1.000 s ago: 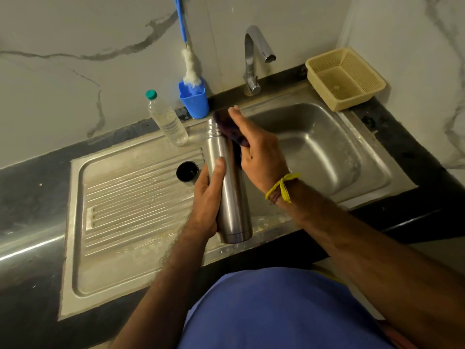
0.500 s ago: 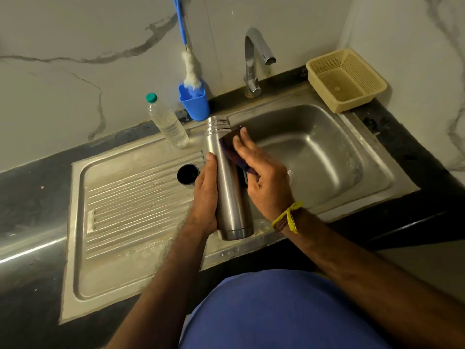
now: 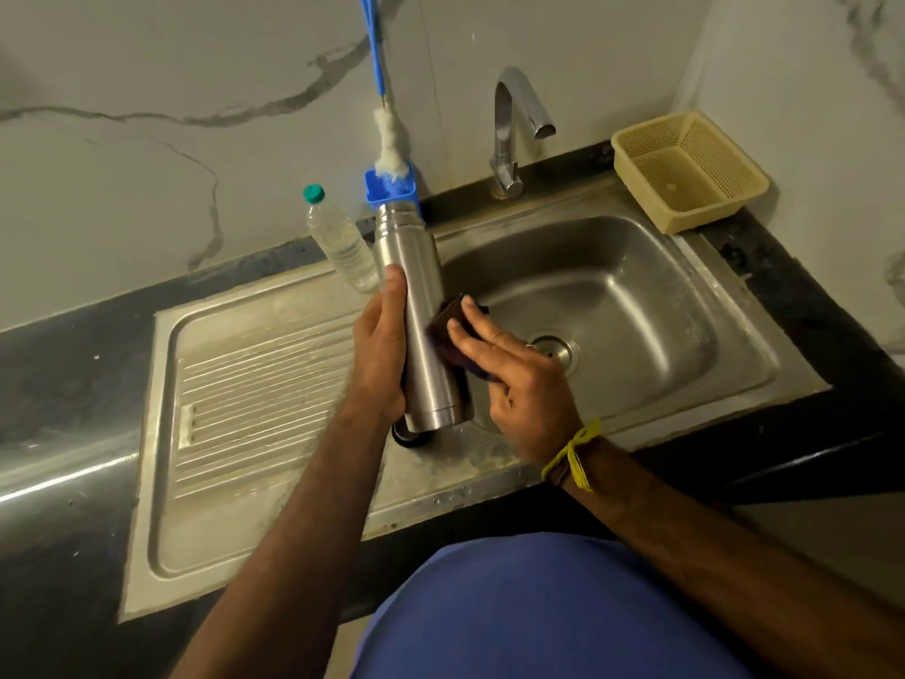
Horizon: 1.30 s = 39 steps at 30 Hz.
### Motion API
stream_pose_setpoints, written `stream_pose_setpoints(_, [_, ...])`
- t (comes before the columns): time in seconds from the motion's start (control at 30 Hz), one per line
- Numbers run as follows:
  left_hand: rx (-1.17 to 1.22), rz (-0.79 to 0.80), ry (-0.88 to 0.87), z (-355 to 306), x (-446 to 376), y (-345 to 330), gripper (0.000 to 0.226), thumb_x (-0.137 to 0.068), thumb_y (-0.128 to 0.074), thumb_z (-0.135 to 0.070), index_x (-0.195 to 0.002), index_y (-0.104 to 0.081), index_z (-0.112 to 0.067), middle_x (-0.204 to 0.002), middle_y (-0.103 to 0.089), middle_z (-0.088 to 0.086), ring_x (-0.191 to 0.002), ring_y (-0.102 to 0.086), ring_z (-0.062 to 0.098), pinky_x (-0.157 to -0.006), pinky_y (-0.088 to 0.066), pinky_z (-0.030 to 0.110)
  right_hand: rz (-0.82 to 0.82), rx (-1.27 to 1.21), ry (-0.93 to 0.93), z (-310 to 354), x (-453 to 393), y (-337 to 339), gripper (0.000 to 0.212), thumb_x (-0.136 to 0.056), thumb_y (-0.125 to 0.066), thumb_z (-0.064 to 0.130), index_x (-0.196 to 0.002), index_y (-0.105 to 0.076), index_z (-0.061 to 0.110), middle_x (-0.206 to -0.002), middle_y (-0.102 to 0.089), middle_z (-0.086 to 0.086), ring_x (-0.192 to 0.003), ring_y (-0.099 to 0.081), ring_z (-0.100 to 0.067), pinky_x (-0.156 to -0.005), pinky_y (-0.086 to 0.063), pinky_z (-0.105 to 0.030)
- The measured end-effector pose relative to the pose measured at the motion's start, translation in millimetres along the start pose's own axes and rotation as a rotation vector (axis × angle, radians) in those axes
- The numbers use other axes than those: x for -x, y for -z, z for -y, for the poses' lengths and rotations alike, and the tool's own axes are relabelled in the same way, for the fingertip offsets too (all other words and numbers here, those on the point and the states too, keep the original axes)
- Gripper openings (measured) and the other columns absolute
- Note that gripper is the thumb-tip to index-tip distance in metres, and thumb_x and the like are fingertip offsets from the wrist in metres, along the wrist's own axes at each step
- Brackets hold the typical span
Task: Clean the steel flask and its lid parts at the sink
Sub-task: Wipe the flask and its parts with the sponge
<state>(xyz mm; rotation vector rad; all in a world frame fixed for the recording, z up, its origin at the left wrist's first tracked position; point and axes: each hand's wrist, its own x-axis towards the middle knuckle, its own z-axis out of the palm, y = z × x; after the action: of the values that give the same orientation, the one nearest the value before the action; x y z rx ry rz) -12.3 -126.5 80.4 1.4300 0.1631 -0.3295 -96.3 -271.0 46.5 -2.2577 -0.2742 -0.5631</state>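
My left hand (image 3: 379,352) grips the steel flask (image 3: 416,286) around its lower body and holds it tilted, mouth away from me, over the sink's left rim. My right hand (image 3: 519,379) presses a dark scrub pad (image 3: 448,323) against the flask's right side, about midway down. A dark round lid part (image 3: 406,437) peeks out on the drainboard just under the flask's base, mostly hidden.
The steel sink basin (image 3: 636,296) lies to the right, its tap (image 3: 514,129) behind. A ribbed drainboard (image 3: 254,394) spreads left. A plastic water bottle (image 3: 343,242), a blue holder (image 3: 392,191) with a bottle brush (image 3: 389,139), and a beige basket (image 3: 685,169) stand at the back.
My right hand has slid the scrub pad down the flask from near its neck to its middle. The view has shifted, and the flask now covers the lid part on the drainboard.
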Motion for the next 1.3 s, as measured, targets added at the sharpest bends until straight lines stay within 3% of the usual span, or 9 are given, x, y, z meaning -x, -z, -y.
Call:
stream_pose_setpoints(0.17, [0.045,-0.137,0.058,-12,-19,4,0.063,-0.097,-0.048,-0.067,-0.124,-0.064,-0.012,-0.112,-0.075,0.019,-0.107,-0.072,0.035,-0.089,-0.061,0.047,0.103,0.175,0.3,-1,19,2,0.06,-0.087,-0.052,-0.015,-0.137,-0.06,0.018,-0.153,-0.044,-0.008,-0.142,-0.04,-0.036,-0.091,-0.055,-0.051])
stream_pose_setpoints(0.4, [0.016,-0.148,0.133,-7,-31,0,0.068,-0.094,-0.049,-0.071,-0.124,-0.064,-0.011,-0.11,-0.075,0.016,-0.097,-0.075,0.027,-0.076,-0.062,0.037,0.081,0.217,0.32,-3,24,4,0.051,-0.093,-0.045,-0.01,-0.135,-0.062,0.015,-0.152,-0.045,-0.012,-0.141,-0.042,-0.036,-0.093,-0.055,-0.049])
stream_pose_setpoints(0.53, [0.139,-0.142,0.162,-5,-31,1,0.074,-0.092,-0.049,-0.074,-0.125,-0.064,-0.01,-0.103,-0.075,0.016,-0.097,-0.074,0.031,-0.091,-0.06,0.053,-0.014,0.089,0.121,-11,23,11,0.047,-0.094,-0.04,-0.004,-0.133,-0.063,0.011,-0.151,-0.045,-0.013,-0.134,-0.052,-0.029,-0.097,-0.053,-0.046])
stream_pose_setpoints(0.67, [0.248,0.028,0.27,8,-24,3,0.099,-0.075,-0.061,-0.085,-0.137,-0.057,-0.007,-0.131,-0.061,0.034,-0.123,-0.061,0.049,-0.104,-0.046,0.067,0.009,-0.039,0.091,0,18,3,0.053,-0.088,-0.044,-0.01,-0.135,-0.061,0.01,-0.153,-0.043,-0.012,-0.135,-0.051,-0.026,-0.101,-0.052,-0.044])
stream_pose_setpoints(0.9, [0.326,0.182,0.327,28,-5,-2,0.108,-0.078,-0.051,-0.089,-0.147,-0.051,-0.005,-0.138,-0.059,0.021,-0.128,-0.058,0.037,-0.106,-0.049,0.052,0.014,-0.162,-0.007,1,5,-1,0.059,-0.086,-0.05,-0.017,-0.137,-0.058,0.01,-0.156,-0.04,-0.011,-0.142,-0.043,-0.023,-0.112,-0.043,-0.045])
stream_pose_setpoints(1.0, [0.215,0.148,0.233,30,-3,1,0.094,-0.085,-0.058,-0.079,-0.143,-0.054,-0.006,-0.139,-0.059,0.027,-0.13,-0.056,0.043,-0.11,-0.044,0.061,0.015,-0.167,0.003,-6,10,3,0.059,-0.087,-0.048,-0.015,-0.139,-0.056,0.013,-0.156,-0.04,-0.01,-0.142,-0.042,-0.023,-0.11,-0.045,-0.046])
stream_pose_setpoints(1.1, [0.115,0.131,0.159,33,4,-4,0.067,-0.095,-0.058,-0.062,-0.136,-0.061,-0.01,-0.132,-0.064,0.027,-0.118,-0.066,0.038,-0.099,-0.054,0.053,-0.081,-0.216,-0.165,-5,-2,1,0.06,-0.087,-0.053,-0.015,-0.14,-0.055,0.014,-0.156,-0.04,-0.008,-0.141,-0.044,-0.02,-0.107,-0.048,-0.043])
stream_pose_setpoints(1.23, [0.191,0.24,0.193,32,16,-3,0.067,-0.096,-0.057,-0.063,-0.142,-0.058,-0.014,-0.14,-0.059,0.024,-0.127,-0.059,0.038,-0.107,-0.049,0.053,-0.068,-0.164,-0.067,-6,-8,7,0.056,-0.089,-0.055,-0.01,-0.139,-0.055,0.015,-0.155,-0.041,-0.007,-0.141,-0.044,-0.021,-0.108,-0.048,-0.042])
stream_pose_setpoints(1.3, [0.151,0.17,0.146,30,19,-4,0.061,-0.094,-0.059,-0.058,-0.136,-0.062,-0.012,-0.131,-0.065,0.024,-0.113,-0.066,0.036,-0.092,-0.058,0.049,-0.119,-0.188,-0.127,-11,-11,10,0.059,-0.085,-0.055,-0.014,-0.138,-0.056,0.014,-0.153,-0.045,-0.008,-0.138,-0.048,-0.018,-0.105,-0.05,-0.041])
